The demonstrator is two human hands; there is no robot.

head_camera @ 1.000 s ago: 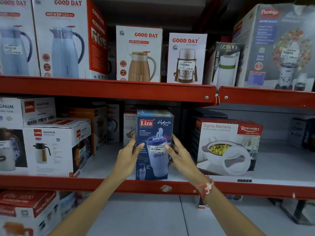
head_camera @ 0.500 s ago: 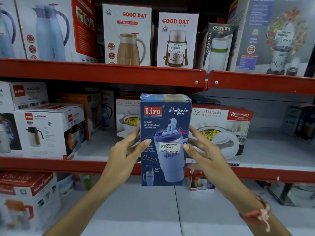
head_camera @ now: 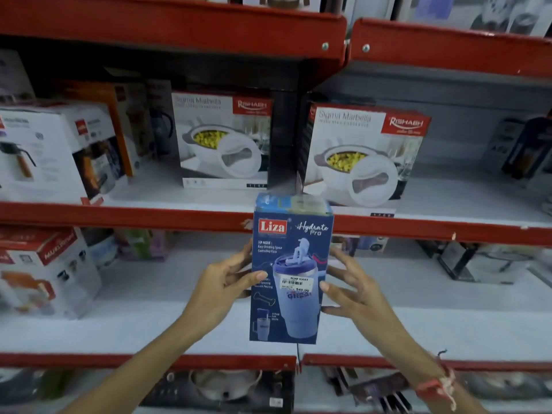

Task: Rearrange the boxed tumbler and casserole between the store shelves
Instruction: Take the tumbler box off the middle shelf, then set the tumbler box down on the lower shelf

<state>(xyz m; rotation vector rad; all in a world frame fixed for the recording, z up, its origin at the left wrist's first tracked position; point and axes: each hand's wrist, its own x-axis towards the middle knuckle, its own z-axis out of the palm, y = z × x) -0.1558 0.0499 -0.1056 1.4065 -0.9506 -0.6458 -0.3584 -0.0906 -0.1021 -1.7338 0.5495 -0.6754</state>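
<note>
standing upright in mid-air, the blue tumbler box [head_camera: 291,270] is held out in front of the shelves, clear of every board. it is gripped from both sides: the left hand [head_camera: 222,289] is curled against the box's left edge with the thumb laid across the printed front, and the right hand [head_camera: 352,289] is pressed to the right edge with its fingers [head_camera: 340,261] fanned apart and the thumb tip on the front near the price sticker [head_camera: 295,284]. the top of the box overlaps the red lip of the middle shelf [head_camera: 149,216], and its base is seen over the pale board of the lower shelf [head_camera: 448,324], not touching it as far as can be told.

on the middle shelf, two white casserole boxes are stood facing out: the left casserole box [head_camera: 224,138] set further back, and the right casserole box [head_camera: 361,156] nearer the lip, just behind and above the tumbler box. a dark upright post [head_camera: 282,138] is seen between them. a white flask box [head_camera: 56,150] is placed at the far left of the same shelf. a red and white thread band [head_camera: 437,383] is worn on the right wrist.
</note>
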